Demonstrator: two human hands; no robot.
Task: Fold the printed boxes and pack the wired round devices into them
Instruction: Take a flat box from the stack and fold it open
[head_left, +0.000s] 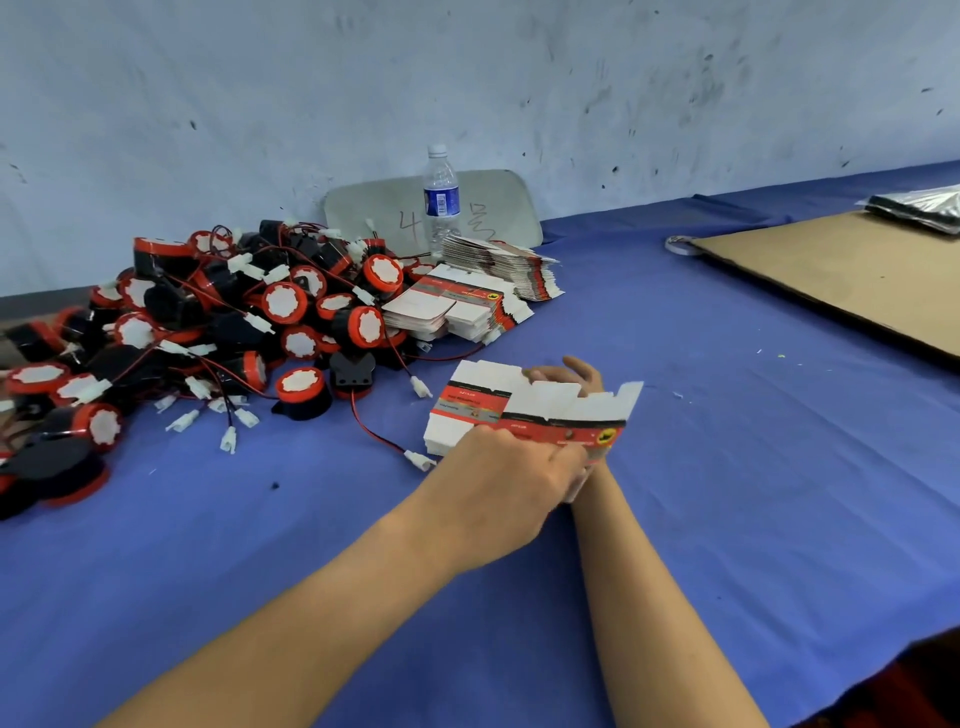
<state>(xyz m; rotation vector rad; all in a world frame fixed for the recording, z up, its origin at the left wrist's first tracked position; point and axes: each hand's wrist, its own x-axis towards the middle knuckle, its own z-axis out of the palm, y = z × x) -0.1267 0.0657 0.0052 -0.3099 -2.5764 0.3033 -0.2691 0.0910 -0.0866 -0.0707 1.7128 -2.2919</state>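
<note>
Bench: blue cloth (727, 493) covered the bench, which ran to a scuffed pale wall (519, 78) on the far side.
Left hand: the left hand (498, 483) came in from the near left and pinched the near edge of a flat printed box (571, 421), fingers curled onto its red band.
Right hand: the right hand (563, 373) lay beneath the flats and was mostly hidden; its fingertips curled over their far edge, holding them from below.
Held boxes: the flat printed box was fanned out to the right of a thin stack of flats (467, 410), mid-bench. Whether the stack's left corner touched the cloth could not be told.
Devices: a heap of wired round devices (208, 332), black with red rims and white faces, filled the far left. Red and black leads trailed out from it, and one white plug (420, 460) lay just beside the left hand.
Spare boxes: two loose piles of flats (457, 306) lay at the right edge of the heap, far from the hands.
Bottle: a clear water bottle (441, 202) stood upright behind those piles.
Board: a grey rounded board (498, 208) with handwritten marks leaned on the wall behind the bottle.
Cardboard: a brown cardboard sheet (841, 275) lay at the far right, with a dark plastic-wrapped bundle (919, 208) on its far end.
</note>
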